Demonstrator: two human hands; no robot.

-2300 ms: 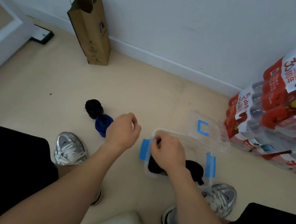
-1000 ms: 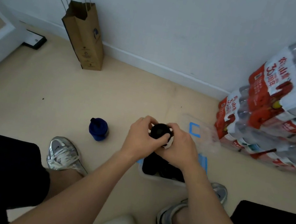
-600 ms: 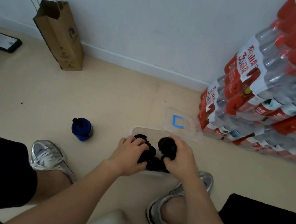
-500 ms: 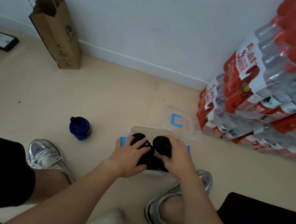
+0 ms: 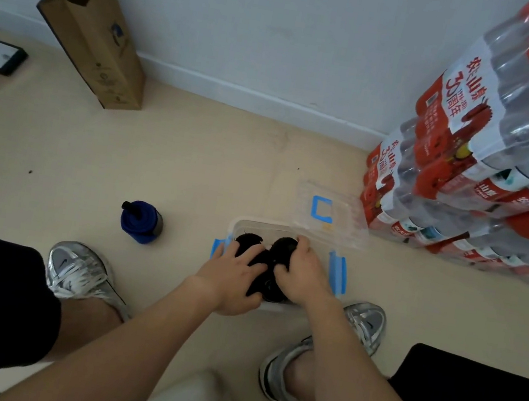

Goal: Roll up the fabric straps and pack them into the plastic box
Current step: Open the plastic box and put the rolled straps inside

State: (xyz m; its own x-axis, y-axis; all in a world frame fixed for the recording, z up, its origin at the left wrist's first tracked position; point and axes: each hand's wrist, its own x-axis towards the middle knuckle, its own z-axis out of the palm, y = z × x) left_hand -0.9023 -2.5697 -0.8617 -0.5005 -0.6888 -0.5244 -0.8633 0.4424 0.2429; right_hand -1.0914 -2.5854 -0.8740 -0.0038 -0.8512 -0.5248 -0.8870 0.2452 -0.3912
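Both hands low, side by side, forearms reaching fwd.
L hand (image 5: 230, 274): palm down, fingers spread & fairly straight, pressing. R hand (image 5: 304, 277): fingers + thumb curled round black roll (image 5: 283, 246), touching L fingertips.

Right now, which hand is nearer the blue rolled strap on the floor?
Left. The left hand rests on the black rolls in the plastic box, right of the blue rolled strap; the right hand grips one of them farther right.
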